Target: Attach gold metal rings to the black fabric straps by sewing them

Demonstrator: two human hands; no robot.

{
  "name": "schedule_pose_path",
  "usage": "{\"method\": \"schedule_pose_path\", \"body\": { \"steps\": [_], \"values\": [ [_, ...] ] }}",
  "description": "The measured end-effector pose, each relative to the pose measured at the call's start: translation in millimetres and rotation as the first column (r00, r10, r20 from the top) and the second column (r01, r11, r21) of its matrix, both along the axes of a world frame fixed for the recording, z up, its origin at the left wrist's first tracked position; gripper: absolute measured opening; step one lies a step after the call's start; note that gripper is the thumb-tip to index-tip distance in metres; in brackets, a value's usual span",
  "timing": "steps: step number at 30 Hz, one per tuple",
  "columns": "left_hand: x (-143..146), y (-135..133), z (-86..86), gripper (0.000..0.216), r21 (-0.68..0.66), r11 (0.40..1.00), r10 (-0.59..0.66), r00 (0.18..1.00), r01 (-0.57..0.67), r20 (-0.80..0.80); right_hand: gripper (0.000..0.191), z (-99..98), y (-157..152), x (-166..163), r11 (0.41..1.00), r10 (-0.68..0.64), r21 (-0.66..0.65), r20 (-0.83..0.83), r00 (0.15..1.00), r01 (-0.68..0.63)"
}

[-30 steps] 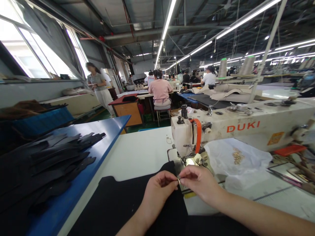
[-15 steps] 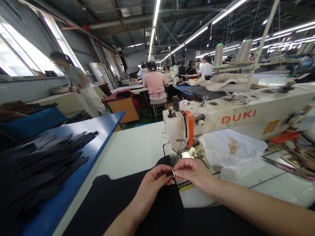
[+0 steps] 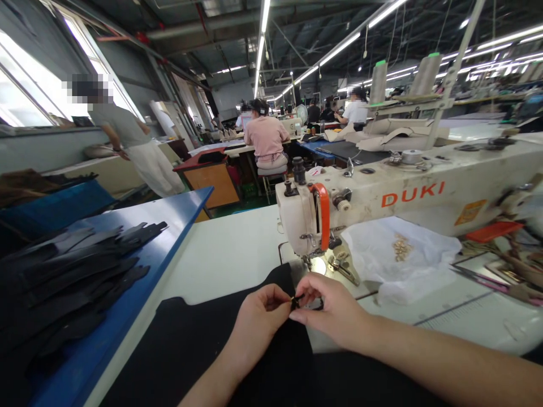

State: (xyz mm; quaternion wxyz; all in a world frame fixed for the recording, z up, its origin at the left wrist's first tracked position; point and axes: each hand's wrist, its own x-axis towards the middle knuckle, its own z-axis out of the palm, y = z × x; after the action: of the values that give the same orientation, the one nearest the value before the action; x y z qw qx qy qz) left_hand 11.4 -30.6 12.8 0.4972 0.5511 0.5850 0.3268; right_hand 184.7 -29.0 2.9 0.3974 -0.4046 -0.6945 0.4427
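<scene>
My left hand (image 3: 265,314) pinches a thin black strip (image 3: 294,305) between thumb and fingertips. A tiny gold-coloured metal piece sits at the strip there, mostly hidden by the fingers. Facing it, my right hand (image 3: 326,308) has thumb and fingers closed on the strip's other part, which curls dark under the palm. Both hands are just above a large piece of black fabric (image 3: 203,333). Behind them stands a white sewing machine (image 3: 301,223) with an orange lever, its needle area lit.
A white cloth (image 3: 369,254) right of the machine head holds a pile of small gold metal pieces (image 3: 401,247). Scissors (image 3: 481,278) lie further right. Stacked black cut pieces (image 3: 85,271) cover the blue table (image 3: 186,212) at left. People work behind; one person (image 3: 127,130) stands at left.
The gold piece, earlier in my right fingertips, is now at the strip by my left fingers. My right hand now grips the strip. The standing person has turned.
</scene>
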Motion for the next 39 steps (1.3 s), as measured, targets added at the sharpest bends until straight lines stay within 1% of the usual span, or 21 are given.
{"method": "schedule_pose_path", "body": {
  "steps": [3,5,6,8,10,14,17,19,21,25,32,34,36,39],
  "values": [
    [-1,0,-2.4,0.013,0.005,1.0,0.008,1.0,-0.008,-0.014,0.008,0.9,2,2,0.995,0.018,0.095,0.029,0.999,-0.021],
    [-1,1,-2.6,0.013,-0.022,1.0,0.01,1.0,-0.009,0.03,0.007,1.0,4,3,0.991,0.007,0.134,0.036,0.999,-0.012],
    [-1,1,-2.1,0.014,-0.034,0.999,0.013,0.998,-0.011,0.064,0.008,0.7,4,4,0.992,-0.009,0.128,0.031,0.999,0.005],
    [1,0,-0.4,0.016,-0.047,0.999,0.034,0.989,-0.028,0.141,0.007,-0.5,5,3,0.996,-0.043,0.08,-0.003,0.999,0.043],
    [3,-1,2.0,0.017,-0.061,0.997,0.067,0.976,-0.056,0.208,0.006,-2.9,5,2,0.998,-0.065,0.015,-0.072,0.995,0.066],
    [5,-3,4.4,0.018,-0.115,0.991,0.106,0.941,-0.073,0.322,0.006,-9.3,5,-3,0.992,-0.083,-0.109,-0.244,0.966,0.058],
    [4,-2,3.4,0.02,-0.147,0.988,0.11,0.912,-0.055,0.396,0.007,-12.6,6,-6,0.988,-0.093,-0.15,-0.326,0.941,0.046],
    [4,-1,2.9,0.026,-0.142,0.989,0.102,0.902,-0.046,0.42,0.007,-13.1,5,-7,0.988,-0.101,-0.142,-0.324,0.941,0.058],
    [4,0,2.9,0.029,-0.112,0.993,0.088,0.91,-0.046,0.406,0.007,-12.2,5,-7,0.99,-0.112,-0.114,-0.286,0.952,0.082],
    [6,-1,2.5,0.022,-0.04,0.996,0.087,0.943,-0.078,0.322,0.006,-8.9,2,-6,0.99,-0.138,-0.049,-0.184,0.973,0.131],
    [7,-2,-1.1,0.02,0.047,0.988,0.132,0.959,-0.148,0.25,0.007,-7.7,2,-2,0.99,-0.135,0.032,-0.109,0.985,0.139],
    [7,-3,-1.9,0.019,0.058,0.986,0.139,0.962,-0.157,0.236,0.006,-7.7,3,-2,0.989,-0.141,0.025,-0.098,0.985,0.144],
    [7,-3,-2.6,0.019,0.067,0.985,0.137,0.964,-0.156,0.226,0.003,-7.3,3,-1,0.991,-0.133,-0.014,-0.112,0.985,0.132],
    [7,-4,-2.9,0.019,0.086,0.986,0.123,0.972,-0.142,0.202,0.011,-6.1,3,0,0.993,-0.11,-0.053,-0.148,0.983,0.104]
  ]
}}
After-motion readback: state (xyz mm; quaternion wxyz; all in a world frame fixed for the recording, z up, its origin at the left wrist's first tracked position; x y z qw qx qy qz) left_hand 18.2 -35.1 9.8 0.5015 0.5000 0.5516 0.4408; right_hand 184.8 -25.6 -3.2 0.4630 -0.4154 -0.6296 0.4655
